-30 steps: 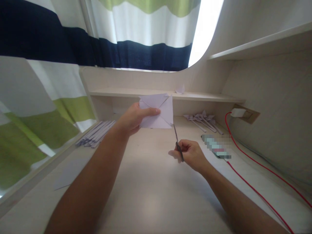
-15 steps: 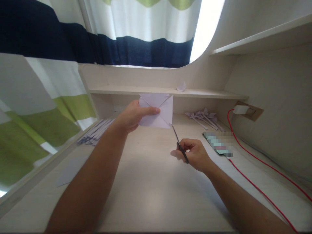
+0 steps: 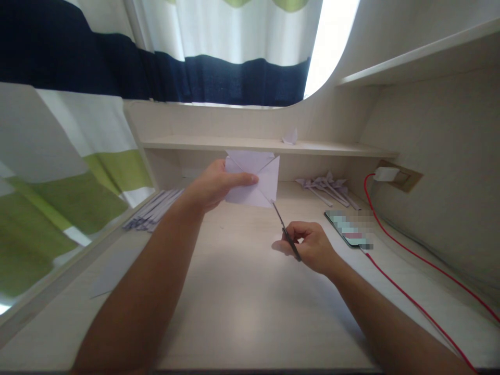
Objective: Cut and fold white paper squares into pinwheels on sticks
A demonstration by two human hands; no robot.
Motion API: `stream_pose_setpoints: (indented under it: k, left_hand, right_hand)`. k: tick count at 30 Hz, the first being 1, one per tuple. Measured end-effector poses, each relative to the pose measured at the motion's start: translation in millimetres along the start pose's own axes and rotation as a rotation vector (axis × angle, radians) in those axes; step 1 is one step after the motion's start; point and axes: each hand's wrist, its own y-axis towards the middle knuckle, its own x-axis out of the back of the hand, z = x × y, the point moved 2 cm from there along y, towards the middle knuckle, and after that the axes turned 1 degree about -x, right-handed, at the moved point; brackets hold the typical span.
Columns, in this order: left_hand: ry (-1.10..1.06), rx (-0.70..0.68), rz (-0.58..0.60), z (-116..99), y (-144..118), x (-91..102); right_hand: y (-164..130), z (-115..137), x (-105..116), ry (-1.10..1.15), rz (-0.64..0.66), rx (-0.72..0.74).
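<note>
My left hand pinches a square white sheet of paper by its left side, thumb lying across the front. Diagonal lines run from the paper's corners toward its middle; the upper right one looks like a slit. Dark-handled scissors are gripped in my right hand, pointing up and left. Their blade tips meet the lower right corner of the paper. Both hands are raised above the desk, and the fingers behind the paper are hidden.
Rolled paper sticks lie at the left, near a flat paper sheet. Folded paper pinwheel-like pieces on sticks rest at the back right. A phone with a red cable lies at right. A small folded paper stands on the shelf.
The paper has shifted slightly right and down. The scissors have moved a little left, so their tips now overlap the paper's lower right corner.
</note>
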Motion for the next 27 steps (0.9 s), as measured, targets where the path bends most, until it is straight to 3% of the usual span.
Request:
stream_pose_setpoints:
  k: [27]
  left_hand:
    - [0.083,-0.013,-0.037,1.1,0.2,1.7]
  right_hand:
    - [0.5,-3.0,0.5,-0.015,-0.002,0.0]
